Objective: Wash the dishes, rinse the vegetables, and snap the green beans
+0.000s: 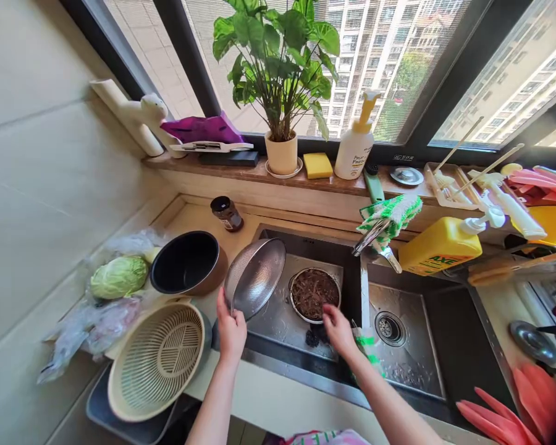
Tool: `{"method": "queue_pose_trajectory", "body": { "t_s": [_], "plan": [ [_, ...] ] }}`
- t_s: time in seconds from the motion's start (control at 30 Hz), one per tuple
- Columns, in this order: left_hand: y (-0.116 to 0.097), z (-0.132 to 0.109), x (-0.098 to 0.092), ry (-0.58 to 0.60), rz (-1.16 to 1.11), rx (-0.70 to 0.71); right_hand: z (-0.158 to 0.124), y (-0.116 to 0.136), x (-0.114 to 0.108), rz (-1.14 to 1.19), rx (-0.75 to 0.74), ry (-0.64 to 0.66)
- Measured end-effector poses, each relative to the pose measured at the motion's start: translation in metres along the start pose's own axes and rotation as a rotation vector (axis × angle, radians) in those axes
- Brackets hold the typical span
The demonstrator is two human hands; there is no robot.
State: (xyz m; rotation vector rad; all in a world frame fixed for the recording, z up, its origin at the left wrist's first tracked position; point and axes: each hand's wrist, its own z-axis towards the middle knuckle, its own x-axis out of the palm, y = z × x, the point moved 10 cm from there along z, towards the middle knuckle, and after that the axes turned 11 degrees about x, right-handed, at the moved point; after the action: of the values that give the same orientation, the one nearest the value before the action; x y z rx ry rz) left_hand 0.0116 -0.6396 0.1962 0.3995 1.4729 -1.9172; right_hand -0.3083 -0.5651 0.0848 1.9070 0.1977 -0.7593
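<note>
My left hand (pixel 231 330) grips the near rim of a metal colander (pixel 258 278). The colander is tipped on its side above the left sink basin, with nothing visible inside it. In that basin sits a round metal bowl (pixel 301 314) filled with brown, stringy shreds (pixel 314 292); their kind I cannot make out. My right hand (pixel 338 330) is closed at the bowl's near right rim, thumb and fingers pinched together there. A dark wet clump (pixel 312 337) lies on the basin floor just below the bowl.
Left of the sink stand a dark pot (pixel 213 272), a cream plastic basket (pixel 155 395), a cabbage (pixel 119 277) and a jar (pixel 227 214). A green-white cloth (pixel 398 213) drapes the faucet. Right are a yellow detergent bottle (pixel 440 245) and pink gloves (pixel 500 417).
</note>
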Motion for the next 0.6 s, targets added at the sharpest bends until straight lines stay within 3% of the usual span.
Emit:
{"method": "queue_pose_trajectory", "body": {
  "t_s": [0.07,0.13,0.3,0.37,0.43,0.5,0.6],
  "plan": [
    [0.006,0.0,-0.001,0.024,0.009,-0.014,-0.006,-0.007,0.044,-0.095,0.014,0.107],
    [0.012,0.0,-0.001,0.047,0.009,-0.021,0.0,-0.012,0.064,-0.154,0.034,0.108],
    [0.025,0.002,0.009,0.092,0.001,-0.004,0.017,-0.067,0.049,-0.19,0.511,-0.153],
    [0.029,0.005,0.018,0.107,0.008,0.019,0.012,-0.08,0.05,-0.213,0.592,-0.177],
    [0.031,0.01,0.028,0.12,0.011,0.053,0.009,-0.081,0.055,-0.225,0.57,-0.164],
    [0.032,0.015,0.036,0.127,0.004,0.071,0.012,-0.063,0.069,-0.259,0.435,-0.097],
    [0.033,0.023,0.04,0.131,-0.017,0.034,0.018,-0.021,0.12,-0.433,0.137,0.188]
  ]
}}
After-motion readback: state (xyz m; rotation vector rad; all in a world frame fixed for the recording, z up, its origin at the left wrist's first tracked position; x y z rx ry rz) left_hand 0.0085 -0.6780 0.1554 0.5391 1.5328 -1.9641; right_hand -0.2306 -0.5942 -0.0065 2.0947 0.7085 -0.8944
